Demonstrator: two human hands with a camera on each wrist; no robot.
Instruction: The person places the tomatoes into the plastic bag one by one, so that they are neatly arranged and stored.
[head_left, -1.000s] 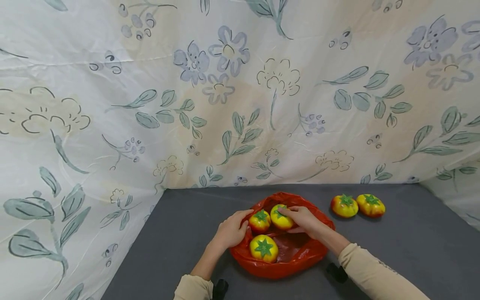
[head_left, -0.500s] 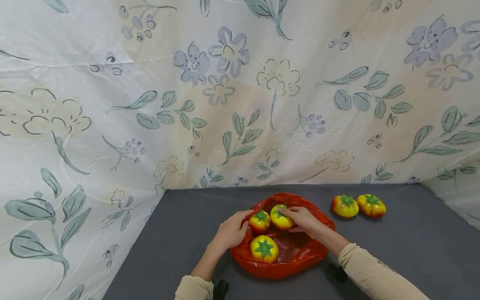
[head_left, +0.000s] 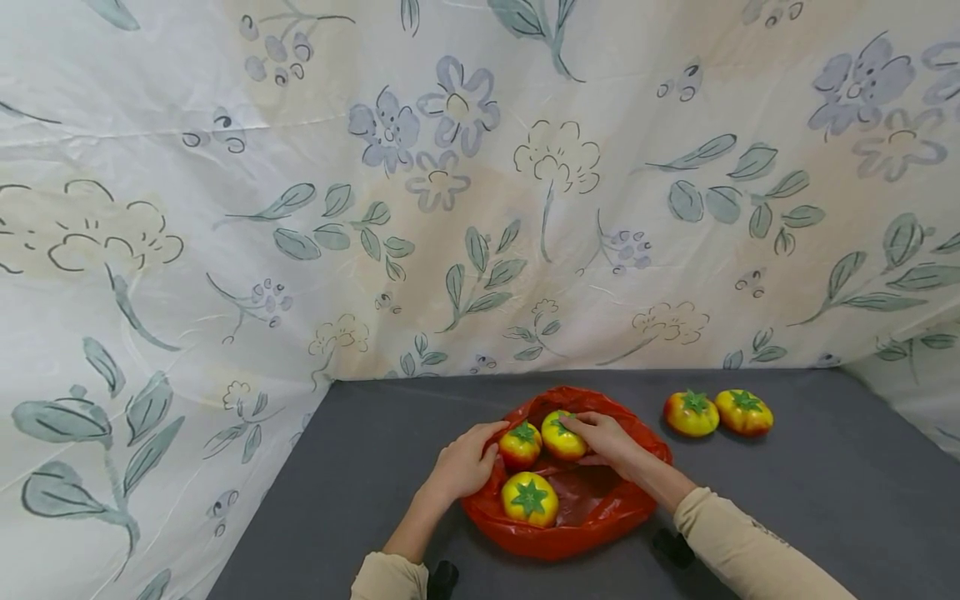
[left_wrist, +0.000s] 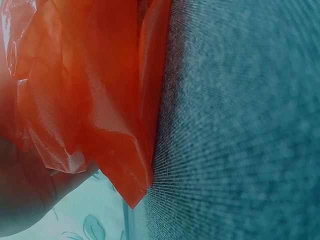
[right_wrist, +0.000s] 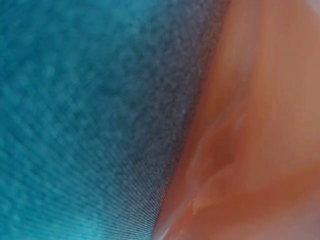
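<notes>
A red plastic bag [head_left: 555, 542] lies spread open on the dark table, its rim folded round. My left hand [head_left: 461, 462] grips the bag's left rim, thumb inside beside a red-and-yellow tomato [head_left: 520, 446]. My right hand [head_left: 611, 442] reaches over the right rim and pinches a yellow tomato [head_left: 562, 437] at the back of the bag. Another yellow tomato [head_left: 529, 500], with a green star-shaped top, sits at the front inside. In the left wrist view, crumpled bag film [left_wrist: 100, 100] covers most of the hand. Blurred bag film [right_wrist: 260, 140] fills the right side of the right wrist view.
Two more red-and-yellow tomatoes, one nearer [head_left: 692, 413] and one farther right [head_left: 744, 413], stand side by side on the table [head_left: 360, 467] beyond the bag. A floral cloth [head_left: 465, 208] hangs behind the table's back edge and along its sides.
</notes>
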